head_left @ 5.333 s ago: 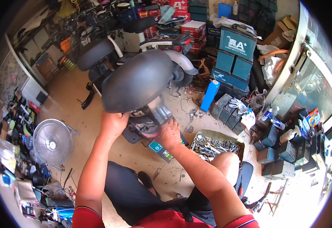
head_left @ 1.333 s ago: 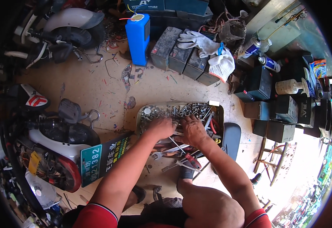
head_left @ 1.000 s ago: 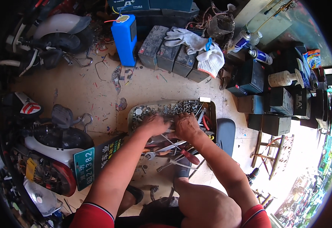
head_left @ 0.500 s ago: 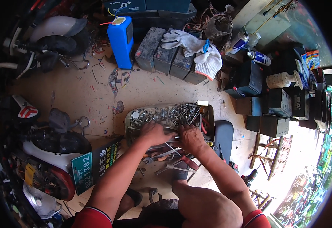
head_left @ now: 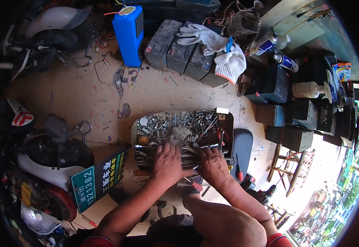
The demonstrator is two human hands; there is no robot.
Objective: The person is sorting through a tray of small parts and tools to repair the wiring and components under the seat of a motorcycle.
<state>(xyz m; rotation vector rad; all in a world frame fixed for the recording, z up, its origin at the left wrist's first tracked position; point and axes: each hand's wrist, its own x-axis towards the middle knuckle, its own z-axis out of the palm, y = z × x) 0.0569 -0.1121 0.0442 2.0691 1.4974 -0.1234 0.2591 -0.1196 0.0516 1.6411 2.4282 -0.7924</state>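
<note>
A shallow tray (head_left: pixel 133 133) full of small metal hardware lies before me, with bolts and nuts (head_left: pixel 175 119) heaped in its far half and hand tools (head_left: pixel 144 152) across the near half. My left hand (head_left: pixel 168 164) rests over these tools, fingers extended and thumb held out to the right. Beside it, my right hand (head_left: pixel 214 164) lies on the tools with its fingers slightly bent over them. Whatever is under both palms stays hidden. A screwdriver with a red handle (head_left: pixel 196 186) sticks out toward me between the hands. Red-handled pliers (head_left: pixel 224 136) lie at the tray's right side.
A dark padded seat (head_left: pixel 243 148) lies right of the tray, with another screwdriver (head_left: pixel 239 173) on it. Beyond stand a blue battery pack (head_left: pixel 128 39), dark batteries (head_left: pixel 183 53) and white gloves (head_left: pixel 206 39). Scooters (head_left: pixel 49 156) line the left; stacked batteries (head_left: pixel 274 84) stand right.
Tools jutting over the tray's near edge now lie mostly inside it. Both hands have shifted slightly toward me and lie flatter, a little farther apart. The view has moved slightly.
</note>
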